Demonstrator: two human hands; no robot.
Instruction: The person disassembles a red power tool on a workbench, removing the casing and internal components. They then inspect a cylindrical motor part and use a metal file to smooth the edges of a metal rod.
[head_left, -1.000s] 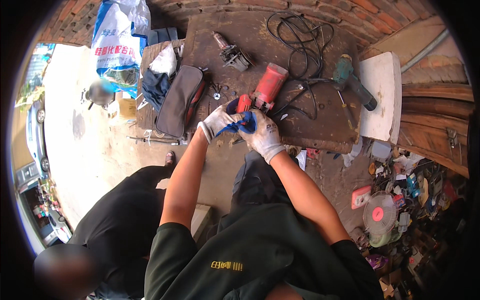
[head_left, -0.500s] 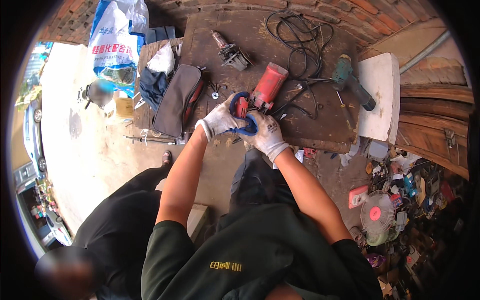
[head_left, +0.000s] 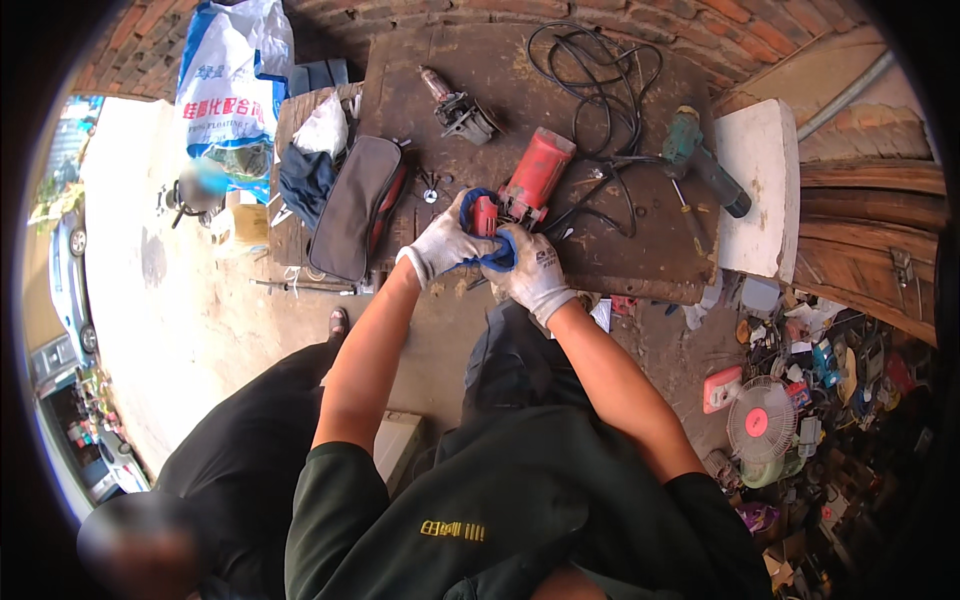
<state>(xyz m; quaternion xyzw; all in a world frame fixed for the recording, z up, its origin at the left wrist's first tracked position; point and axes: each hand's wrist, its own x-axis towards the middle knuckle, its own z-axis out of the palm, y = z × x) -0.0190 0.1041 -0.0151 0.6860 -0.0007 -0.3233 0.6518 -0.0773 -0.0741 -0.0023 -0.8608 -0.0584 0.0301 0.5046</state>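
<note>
Both my hands wear white knit gloves with blue palms, and they meet near the front edge of a worn brown workbench (head_left: 420, 100). My left hand (head_left: 448, 243) is closed around a small red plastic housing piece (head_left: 484, 214). Curled against the lower end of that piece is my right hand (head_left: 530, 272); its fingertips are hidden, along with whatever lies between them. Just beyond my hands lies a red power tool body (head_left: 540, 172), its near end open with inner parts showing. Farther back on the bench is a loose metal tool assembly (head_left: 462, 112) with a disc-shaped part.
A black cord (head_left: 600, 90) coils at the back. On the right lie a green cordless drill (head_left: 690, 145) and a screwdriver (head_left: 688, 212). Left are a grey tool bag (head_left: 355, 205) and small screws (head_left: 430, 185). A person in black (head_left: 240, 440) is at my left; a fan (head_left: 762, 420) stands among clutter.
Both hands keep their hold on the red piece with hardly any movement. The whole view has shifted very slightly.
</note>
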